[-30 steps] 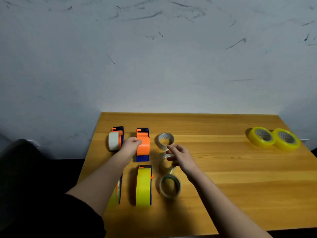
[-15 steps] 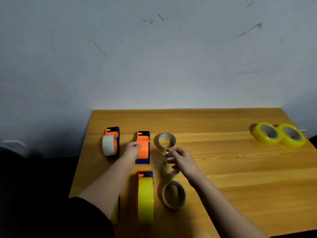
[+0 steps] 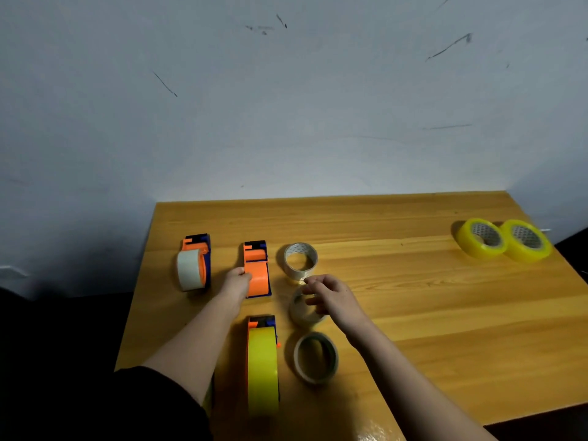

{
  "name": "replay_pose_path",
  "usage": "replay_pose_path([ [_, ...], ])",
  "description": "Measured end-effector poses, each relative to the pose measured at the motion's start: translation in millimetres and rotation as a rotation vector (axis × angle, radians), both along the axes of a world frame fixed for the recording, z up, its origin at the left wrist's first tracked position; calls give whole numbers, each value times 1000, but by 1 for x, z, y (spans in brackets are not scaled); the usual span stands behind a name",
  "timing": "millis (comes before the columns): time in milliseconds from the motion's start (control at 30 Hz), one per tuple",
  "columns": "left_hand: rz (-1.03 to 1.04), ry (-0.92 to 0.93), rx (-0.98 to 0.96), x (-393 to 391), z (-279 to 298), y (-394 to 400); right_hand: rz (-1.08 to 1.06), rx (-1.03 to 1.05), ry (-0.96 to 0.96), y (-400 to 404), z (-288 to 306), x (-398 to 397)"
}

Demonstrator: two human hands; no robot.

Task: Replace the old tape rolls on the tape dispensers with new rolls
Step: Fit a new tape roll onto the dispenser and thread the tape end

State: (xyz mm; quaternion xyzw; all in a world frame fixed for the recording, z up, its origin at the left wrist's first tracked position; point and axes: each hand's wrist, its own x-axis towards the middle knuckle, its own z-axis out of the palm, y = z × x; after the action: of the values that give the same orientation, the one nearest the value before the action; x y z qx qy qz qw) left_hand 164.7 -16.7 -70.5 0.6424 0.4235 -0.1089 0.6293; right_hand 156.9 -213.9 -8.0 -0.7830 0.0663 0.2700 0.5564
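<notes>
My left hand (image 3: pixel 237 281) grips the left side of an orange and blue tape dispenser (image 3: pixel 257 278) that carries no roll. My right hand (image 3: pixel 334 297) hovers with curled fingers over a nearly used-up clear roll (image 3: pixel 300 313); whether it holds the roll is unclear. Two more thin clear rolls lie beyond it (image 3: pixel 300 261) and in front of it (image 3: pixel 315 358). A dispenser with a white roll (image 3: pixel 194 265) stands at the far left. Close to me sits a dispenser with a yellow roll (image 3: pixel 262 367). Two full yellow rolls (image 3: pixel 480 238) (image 3: pixel 525 240) lie far right.
Everything rests on a wooden table (image 3: pixel 413 313) against a grey wall. Another yellow-rolled dispenser (image 3: pixel 208 396) is mostly hidden under my left forearm. The table's left edge runs close beside the dispensers.
My view has shifted a little. My left hand slid from the dispenser's top to its left side. My right hand stayed over the middle clear roll.
</notes>
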Motion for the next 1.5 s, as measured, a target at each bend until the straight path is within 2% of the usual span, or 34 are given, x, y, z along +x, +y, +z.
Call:
replay_pose_path([
  [167, -31, 17, 44, -2, 2, -1, 2, -9, -10, -5, 1, -2],
  [267, -61, 31, 142, -4, 9, -3, -7, -13, -19, -9, 3, -2],
  [400, -133, 19, 582, -10, 37, -8, 33, -115, -121, -18, 3, 6],
  [500, -383, -37, 951, -16, 62, -17, 136, -335, -259, -30, 8, 17],
  [567, -513, -38, 1066, -20, 76, -30, 190, -435, -330, -41, 17, 23],
  [733, -654, 36, 1233, -32, 98, -81, 306, -585, -433, -79, 31, 33],
  [867, -730, 6, 1306, -35, 105, -125, 363, -677, -485, -117, 38, 36],
  [1033, -826, -38, 1399, -22, 113, -160, 326, -724, -499, -157, 40, 40],
  [1500, -1039, -144, 1380, 22, 108, -223, 136, -876, -453, -238, 39, 45],
])
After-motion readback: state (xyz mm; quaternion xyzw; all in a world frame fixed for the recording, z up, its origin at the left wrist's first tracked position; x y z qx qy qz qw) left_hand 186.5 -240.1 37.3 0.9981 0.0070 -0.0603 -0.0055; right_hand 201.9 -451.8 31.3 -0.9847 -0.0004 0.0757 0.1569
